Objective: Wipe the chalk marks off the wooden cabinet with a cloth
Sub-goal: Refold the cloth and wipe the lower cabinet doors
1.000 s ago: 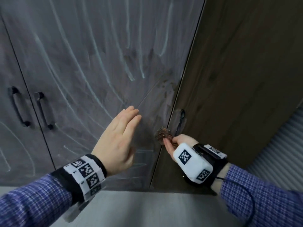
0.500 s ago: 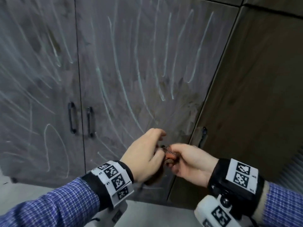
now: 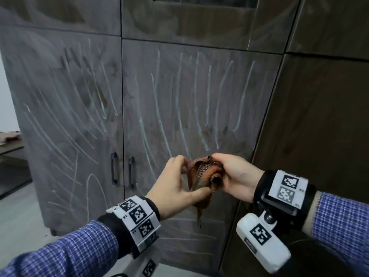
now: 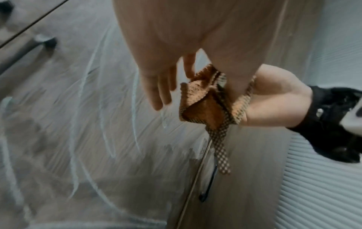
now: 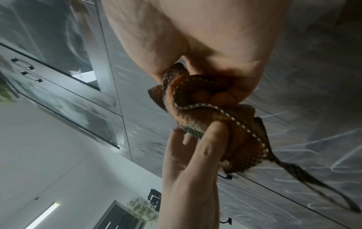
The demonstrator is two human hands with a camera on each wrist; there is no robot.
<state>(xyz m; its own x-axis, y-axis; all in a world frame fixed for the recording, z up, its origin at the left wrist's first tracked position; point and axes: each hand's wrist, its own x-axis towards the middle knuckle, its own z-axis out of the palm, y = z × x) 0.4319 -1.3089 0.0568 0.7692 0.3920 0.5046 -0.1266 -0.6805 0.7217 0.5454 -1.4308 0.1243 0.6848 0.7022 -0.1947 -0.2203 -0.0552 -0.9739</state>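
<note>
Chalk marks (image 3: 159, 108) streak the wooden cabinet (image 3: 199, 80) doors above a pale floor (image 3: 18, 220), seemingly grey. Both the left hand (image 3: 175, 188) and right hand (image 3: 235, 176) pinch the cloth (image 3: 203, 176).

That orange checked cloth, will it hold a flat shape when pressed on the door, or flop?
Probably floppy: the cloth sags in folds between left hand and right hand, with a corner dangling. Likely light, since the fingers merely pinch it.

Cloth (image 3: 205, 176) partly buried in right hand (image 3: 235, 176); covered portion unseen. Left wrist view: chalk marks (image 4: 98, 108) motion-blurred. Cabinet (image 3: 179, 96) top and base cropped by frame.
</note>
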